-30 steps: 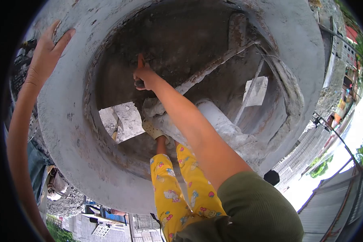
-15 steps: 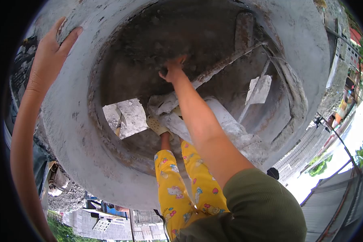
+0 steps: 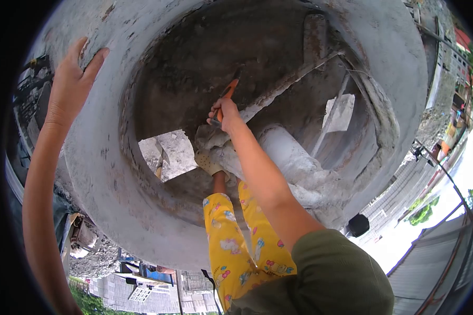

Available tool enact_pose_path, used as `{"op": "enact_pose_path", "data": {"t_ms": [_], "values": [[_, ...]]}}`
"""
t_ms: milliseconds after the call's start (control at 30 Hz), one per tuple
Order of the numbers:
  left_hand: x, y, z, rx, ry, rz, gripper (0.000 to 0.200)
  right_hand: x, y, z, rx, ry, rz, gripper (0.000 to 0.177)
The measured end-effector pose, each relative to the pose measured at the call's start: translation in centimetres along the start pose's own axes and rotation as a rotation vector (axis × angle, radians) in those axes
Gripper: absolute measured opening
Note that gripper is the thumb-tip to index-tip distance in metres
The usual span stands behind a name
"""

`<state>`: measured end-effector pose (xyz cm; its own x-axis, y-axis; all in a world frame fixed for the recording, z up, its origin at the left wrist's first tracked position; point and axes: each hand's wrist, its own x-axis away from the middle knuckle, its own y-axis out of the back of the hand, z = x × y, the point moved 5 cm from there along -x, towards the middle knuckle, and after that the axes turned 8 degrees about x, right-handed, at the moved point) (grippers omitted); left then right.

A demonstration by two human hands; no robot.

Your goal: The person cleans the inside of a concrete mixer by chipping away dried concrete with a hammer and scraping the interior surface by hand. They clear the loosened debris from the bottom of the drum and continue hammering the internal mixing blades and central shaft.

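My right hand (image 3: 224, 113) is inside a round concrete pit, fingers wrapped round an orange-and-black handled tool (image 3: 229, 90). The tool points up and slightly right, toward the dark inner wall (image 3: 194, 52); its far end is too dark to make out. My left hand (image 3: 73, 81) lies on the wide grey concrete rim (image 3: 102, 173), thumb and fingers apart, holding nothing. Just beyond my right forearm, a rough cement-coated bar (image 3: 278, 92) slants across the pit. Below it lies a pale rounded concrete piece (image 3: 286, 149).
My foot in a cream perforated clog (image 3: 207, 163) stands inside the pit, near a square opening (image 3: 176, 152) at the left. Another opening (image 3: 339, 113) and a thin rod (image 3: 328, 123) are on the right. Metal roofing (image 3: 441, 257) lies outside.
My right hand has come down and left from the dark wall, and the orange-handled tool now shows in it. My left hand stays on the rim. The view has shifted slightly.
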<state>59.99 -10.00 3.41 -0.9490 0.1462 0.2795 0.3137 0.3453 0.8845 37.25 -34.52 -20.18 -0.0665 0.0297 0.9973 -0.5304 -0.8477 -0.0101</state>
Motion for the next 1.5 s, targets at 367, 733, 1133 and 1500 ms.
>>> {"op": "enact_pose_path", "data": {"t_ms": [367,733,1133,1500], "values": [[0.2,-0.1,0.1,0.032,0.013,-0.012,0.061,-11.7,1.1,1.0,0.211,0.132,-0.236,0.013],[0.2,-0.2,0.4,0.075,0.102,0.047,0.058,-5.6,-3.3,3.8,-0.231,0.449,-0.215,0.008],[0.1,-0.6,1.5,0.021,0.095,0.047,0.061,-4.6,-2.3,1.7,-0.133,0.38,-0.169,0.01],[0.0,-0.5,1.5,-0.007,-0.024,-0.023,0.063,-0.1,-0.5,4.0,-0.041,0.081,-0.065,0.014]]}}
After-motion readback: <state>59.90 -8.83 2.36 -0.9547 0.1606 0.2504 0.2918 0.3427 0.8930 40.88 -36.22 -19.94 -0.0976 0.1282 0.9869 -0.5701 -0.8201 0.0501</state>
